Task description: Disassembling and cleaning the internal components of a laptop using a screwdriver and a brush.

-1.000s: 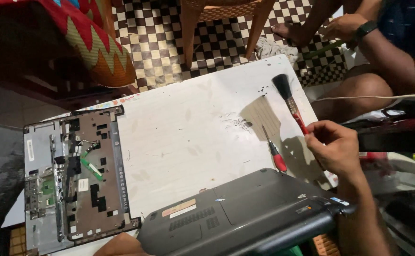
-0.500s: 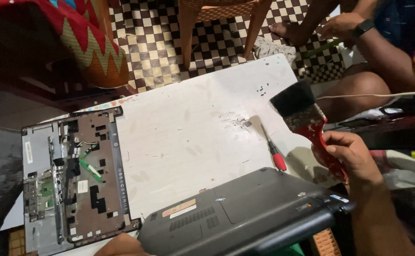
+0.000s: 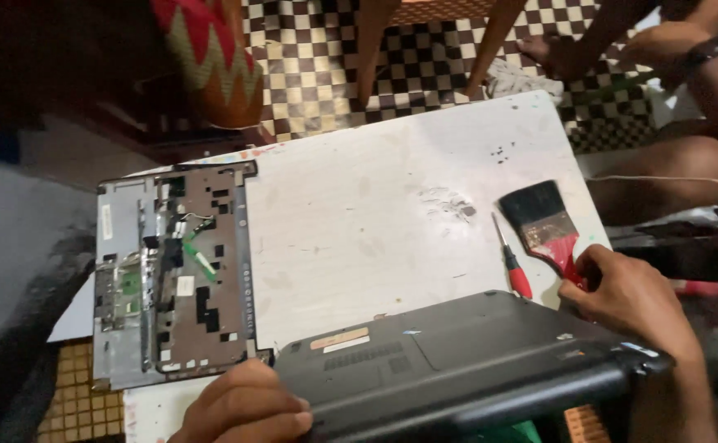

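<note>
**Where there's room on the table and where there isn't**

Middle of the white table [image 3: 359, 213] is wide open, bare from the far edge almost to the near one. Left edge is blocked by the stripped laptop panel [image 3: 174, 275]. Near edge is taken up by the dark laptop base [image 3: 457, 361], with the left hand [image 3: 244, 406] on its left corner. Right edge is tight: the brush [image 3: 544, 221] and the red-handled screwdriver [image 3: 513, 267] lie just beside each other, with the right hand [image 3: 630, 295] on the brush handle. Far right corner is free.

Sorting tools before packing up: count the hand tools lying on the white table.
2. A paintbrush with a red handle, at the right hand, and a red-handled screwdriver just left of it. The laptop base may hide others.
</note>
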